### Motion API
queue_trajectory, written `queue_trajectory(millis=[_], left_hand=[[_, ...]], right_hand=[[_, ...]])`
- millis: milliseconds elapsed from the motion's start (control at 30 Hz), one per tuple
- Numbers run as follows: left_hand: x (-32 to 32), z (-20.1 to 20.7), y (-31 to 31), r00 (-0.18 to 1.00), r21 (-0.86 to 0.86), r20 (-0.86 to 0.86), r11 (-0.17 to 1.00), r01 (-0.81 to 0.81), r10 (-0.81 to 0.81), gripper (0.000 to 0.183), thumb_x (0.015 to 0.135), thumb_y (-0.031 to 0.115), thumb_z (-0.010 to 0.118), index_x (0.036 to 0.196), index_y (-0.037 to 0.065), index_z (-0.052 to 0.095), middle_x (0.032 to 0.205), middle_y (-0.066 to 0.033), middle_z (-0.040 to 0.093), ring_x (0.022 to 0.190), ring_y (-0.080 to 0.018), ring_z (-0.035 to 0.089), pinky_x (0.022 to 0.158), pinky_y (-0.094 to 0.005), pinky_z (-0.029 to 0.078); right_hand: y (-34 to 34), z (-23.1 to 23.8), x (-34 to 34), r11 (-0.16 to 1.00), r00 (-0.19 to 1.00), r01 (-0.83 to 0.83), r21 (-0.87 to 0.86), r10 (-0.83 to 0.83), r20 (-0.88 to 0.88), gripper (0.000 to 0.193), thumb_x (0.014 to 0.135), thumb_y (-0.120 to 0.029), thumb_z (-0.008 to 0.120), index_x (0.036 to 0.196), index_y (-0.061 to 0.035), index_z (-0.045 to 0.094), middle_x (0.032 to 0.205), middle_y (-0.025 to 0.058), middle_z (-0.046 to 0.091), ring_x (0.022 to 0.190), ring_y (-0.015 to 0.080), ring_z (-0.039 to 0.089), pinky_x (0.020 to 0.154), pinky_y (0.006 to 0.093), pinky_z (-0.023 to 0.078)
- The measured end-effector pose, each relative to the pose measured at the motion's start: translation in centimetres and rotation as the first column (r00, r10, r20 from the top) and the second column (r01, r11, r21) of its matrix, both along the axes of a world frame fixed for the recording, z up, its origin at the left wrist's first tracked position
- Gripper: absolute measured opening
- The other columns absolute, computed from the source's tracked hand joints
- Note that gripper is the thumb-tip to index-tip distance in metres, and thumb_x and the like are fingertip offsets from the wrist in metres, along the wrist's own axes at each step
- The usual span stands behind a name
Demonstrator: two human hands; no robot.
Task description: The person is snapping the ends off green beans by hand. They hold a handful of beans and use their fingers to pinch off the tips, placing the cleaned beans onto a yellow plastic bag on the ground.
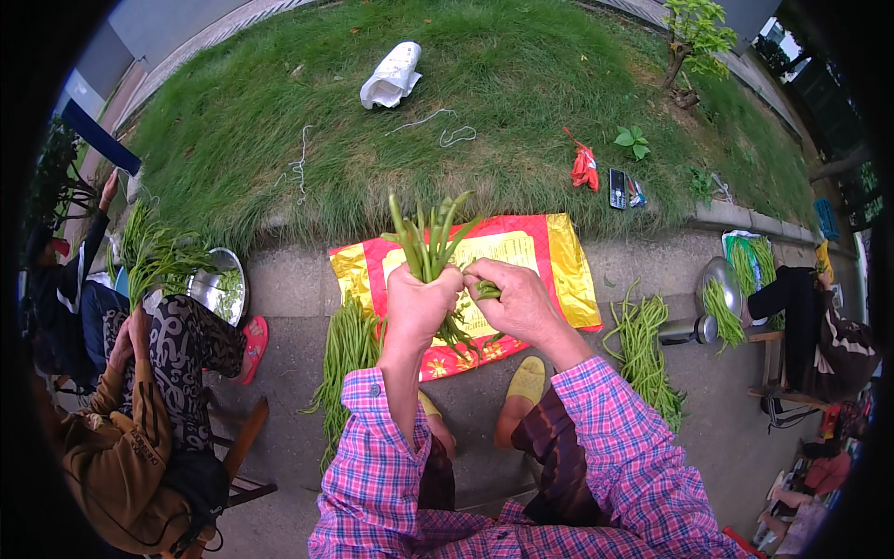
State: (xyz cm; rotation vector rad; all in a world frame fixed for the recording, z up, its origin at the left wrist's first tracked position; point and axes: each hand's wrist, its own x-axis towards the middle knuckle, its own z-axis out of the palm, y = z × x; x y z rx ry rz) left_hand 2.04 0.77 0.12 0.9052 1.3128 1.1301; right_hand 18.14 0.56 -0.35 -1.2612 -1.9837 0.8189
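Observation:
My left hand (421, 296) is closed round a bunch of green long beans (430, 233), whose ends stick up above the fist. More of the beans hang out below it. Right beside it, my right hand (515, 300) is closed with short bean pieces (487, 290) showing at its fingers. Under both hands a red and gold plastic sheet (570, 270) lies spread on the paving. One heap of long beans (346, 359) rests to the left of the sheet, and another heap (649, 359) lies to its right.
At the left, a seated person holds beans (154, 247) near a metal basin (229, 284). On the right another person sits by a metal bowl (722, 282) and a flask (687, 331). Grass beyond the kerb holds a white sack (391, 74), a phone (618, 189) and a red bag (584, 168).

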Motion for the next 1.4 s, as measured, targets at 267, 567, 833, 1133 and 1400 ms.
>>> queue_trajectory(millis=[267,567,833,1133,1400], left_hand=[[-1.1,-0.2,0.4,0.956,-0.039,0.261,0.991,-0.128,0.134,0.012,0.084,0.009,0.067,0.094,0.001,0.065,0.078,-0.0087,0.066,0.052,-0.0092,0.052,0.055,-0.0247,0.047],[-1.0,-0.6,0.5,0.933,-0.034,0.346,0.993,0.117,-0.098,0.044,0.081,0.006,0.077,0.118,0.0,0.054,0.087,-0.0056,0.065,0.061,-0.0097,0.055,0.061,-0.024,0.047],[-0.9,-0.1,0.0,0.917,-0.03,0.321,0.965,0.262,-0.239,0.03,0.092,0.017,0.066,0.118,0.002,0.063,0.093,-0.0074,0.069,0.061,-0.0072,0.054,0.058,-0.0223,0.044],[-0.4,0.9,-0.5,0.88,-0.005,0.284,0.918,0.398,-0.38,0.028,0.092,0.017,0.065,0.117,0.004,0.065,0.087,-0.004,0.068,0.059,-0.0067,0.051,0.057,-0.0218,0.042],[0.1,1.1,-0.7,0.868,-0.042,0.211,0.882,0.469,-0.451,0.031,0.093,0.021,0.066,0.119,0.003,0.064,0.084,-0.0039,0.068,0.059,-0.0063,0.051,0.055,-0.0204,0.041]], right_hand=[[1.7,-0.4,0.9,0.895,0.821,0.306,-0.325,-0.421,-0.385,0.021,0.099,-0.023,0.055,0.1,-0.0038,0.063,0.075,-0.0015,0.059,0.069,0.0049,0.051,0.061,0.0246,0.042],[1.3,-0.6,0.3,0.867,0.82,0.264,-0.423,-0.432,-0.375,0.028,0.086,-0.026,0.074,0.099,-0.003,0.066,0.077,-0.0042,0.058,0.07,0.0057,0.053,0.064,0.0246,0.045],[1.4,1.2,1.2,0.735,0.63,0.08,-0.674,-0.561,-0.537,0.031,0.097,-0.03,0.06,0.11,-0.002,0.065,0.061,-0.0098,0.038,0.047,0.0011,0.03,0.042,0.0215,0.02],[2.0,0.6,2.2,0.686,0.398,-0.078,-0.724,-0.644,-0.653,0.035,0.097,-0.036,0.06,0.111,-0.004,0.063,0.085,-0.0024,0.05,0.062,0.0026,0.042,0.044,0.0177,0.027],[2.2,0.5,3.0,0.748,0.279,-0.152,-0.646,-0.594,-0.754,0.039,0.097,-0.037,0.06,0.118,-0.0042,0.062,0.087,-0.0044,0.047,0.067,0.0019,0.044,0.046,0.0154,0.028]])
